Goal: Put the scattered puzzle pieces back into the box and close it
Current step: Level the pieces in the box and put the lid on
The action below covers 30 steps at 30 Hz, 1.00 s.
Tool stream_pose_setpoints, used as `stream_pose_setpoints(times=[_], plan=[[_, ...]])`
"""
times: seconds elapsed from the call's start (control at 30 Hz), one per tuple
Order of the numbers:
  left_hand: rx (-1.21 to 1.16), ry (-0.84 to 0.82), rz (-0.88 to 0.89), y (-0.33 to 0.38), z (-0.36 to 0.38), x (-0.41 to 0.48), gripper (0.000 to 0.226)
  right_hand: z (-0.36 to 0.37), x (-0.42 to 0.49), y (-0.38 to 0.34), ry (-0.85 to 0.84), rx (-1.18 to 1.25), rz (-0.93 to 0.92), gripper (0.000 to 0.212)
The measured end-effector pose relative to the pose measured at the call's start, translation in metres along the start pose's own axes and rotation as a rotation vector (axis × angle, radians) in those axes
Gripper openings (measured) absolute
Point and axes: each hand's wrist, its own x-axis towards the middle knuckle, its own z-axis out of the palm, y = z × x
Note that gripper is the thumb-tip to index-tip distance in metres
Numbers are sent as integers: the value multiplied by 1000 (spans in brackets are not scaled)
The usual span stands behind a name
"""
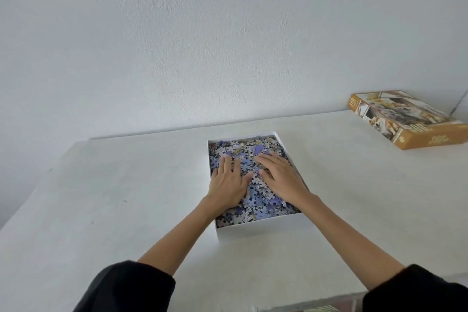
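Box [258,229] toward far edge of table [121,185], heaped with puzzle pieces [255,200]; left hand [228,182] and right hand [281,177] pressing flat on them, fingers straight. Lid [405,121] at far right corner.

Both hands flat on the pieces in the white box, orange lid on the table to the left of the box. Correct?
One slip: the orange lid lies on the table to the right of the white box, not the left, as the head view shows. The rest holds: left hand and right hand rest flat on the puzzle pieces in the box.
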Motion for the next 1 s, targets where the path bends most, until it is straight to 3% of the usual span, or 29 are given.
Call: stream_pose_setpoints(times=[0.17, 0.33, 0.47, 0.53, 0.67, 0.77, 1.0], plan=[[-73, 131, 80, 2, -2, 0, 55, -3, -1, 2, 182, 105, -6, 32], [-201, 90, 72, 0, 3, 1, 51, 4, -4, 6, -39, -187, -50, 75], [-272, 39, 44, 0, 2, 5, 50, -1, -2, 2, 102, 148, 25, 39], [-332, 99, 44, -1, 2, 6, 46, -8, -1, 2, 222, 236, 33, 33], [-346, 262, 139, -1, -4, 10, 43, -27, 1, 5, 317, 309, 21, 32], [-450, 263, 231, 15, -16, 20, 32, -43, 3, 14, 352, 285, 34, 30], [-560, 163, 277, 76, -32, 69, 32, -87, 8, 72, 400, 244, 138, 28]])
